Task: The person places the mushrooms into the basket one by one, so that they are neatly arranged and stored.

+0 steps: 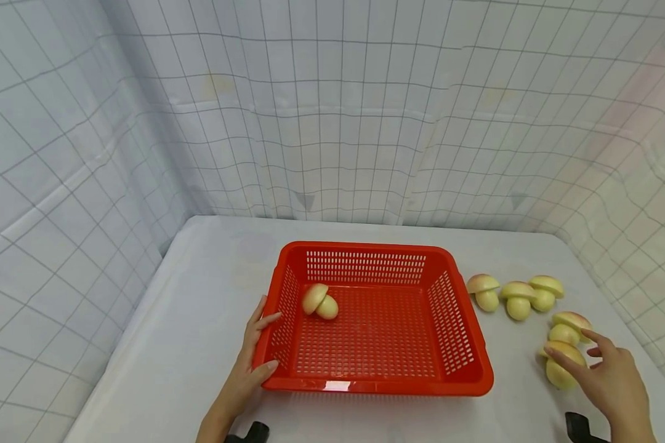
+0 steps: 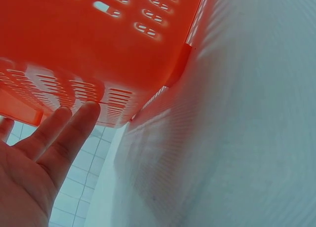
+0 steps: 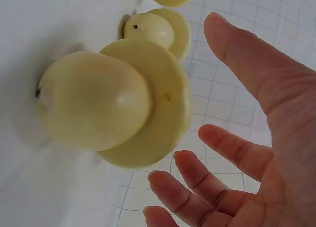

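A red plastic basket (image 1: 366,387) with slotted walls stands on the table. My left hand (image 1: 249,360) holds its left rim, with the thumb and one finger over the edge. In the left wrist view, other fingers (image 2: 74,131) lie against the basket's outer wall (image 2: 113,106). One pale yellow mushroom-shaped piece (image 1: 327,307) lies inside the basket, near its left wall. My right hand (image 1: 615,375) is spread beside the nearest mushroom-shaped piece (image 1: 562,372) on the right. In the right wrist view, a gap shows between the fingers and this piece (image 3: 94,101); nothing is held.
Behind the nearest piece sits another mushroom-shaped piece (image 1: 564,334). Farther back, right of the basket, stand more: one at left (image 1: 486,300), one in the middle (image 1: 518,307) and one at right (image 1: 543,299). White checked curtains (image 1: 366,123) enclose the white-covered table (image 1: 194,307).
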{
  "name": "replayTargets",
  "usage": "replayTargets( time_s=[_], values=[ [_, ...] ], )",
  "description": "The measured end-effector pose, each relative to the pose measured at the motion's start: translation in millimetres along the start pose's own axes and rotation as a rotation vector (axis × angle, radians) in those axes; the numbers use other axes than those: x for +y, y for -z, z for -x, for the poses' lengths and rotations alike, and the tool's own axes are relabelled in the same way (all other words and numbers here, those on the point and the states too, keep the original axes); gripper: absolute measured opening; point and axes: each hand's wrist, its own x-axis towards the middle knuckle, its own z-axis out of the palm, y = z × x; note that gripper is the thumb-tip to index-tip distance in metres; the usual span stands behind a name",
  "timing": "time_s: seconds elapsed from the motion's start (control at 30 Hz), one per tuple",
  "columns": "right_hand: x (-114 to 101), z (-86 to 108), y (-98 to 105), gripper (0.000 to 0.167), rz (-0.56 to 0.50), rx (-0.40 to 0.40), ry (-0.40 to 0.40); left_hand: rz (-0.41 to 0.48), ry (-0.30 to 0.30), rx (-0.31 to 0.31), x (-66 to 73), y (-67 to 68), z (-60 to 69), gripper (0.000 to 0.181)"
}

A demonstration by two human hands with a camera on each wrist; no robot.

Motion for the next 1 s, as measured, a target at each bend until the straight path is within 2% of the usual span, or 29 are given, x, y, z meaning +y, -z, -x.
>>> replayTargets(
  time_s=[0.33, 0.57, 0.87, 1.0],
  values=[
    [9, 0.7, -11, 0.096, 0.03, -0.119, -0.122, 0.005, 0.011, -0.002, -0.9, -0.4, 0.4, 0.07],
    [11, 2.3, -18, 0.096, 0.033, -0.167, -0.157, 0.01, 0.007, -0.007, -1.0, 0.0, 0.9, 0.07],
    [9, 2.7, -23, 0.1, 0.01, -0.277, -0.203, 0.017, -0.014, -0.009, -1.8, 0.3, 1.4, 0.069],
    [9, 3.0, -24, 0.1, -0.002, -0.301, -0.219, 0.013, -0.014, -0.012, -1.6, 0.7, 1.3, 0.069]
  ],
)
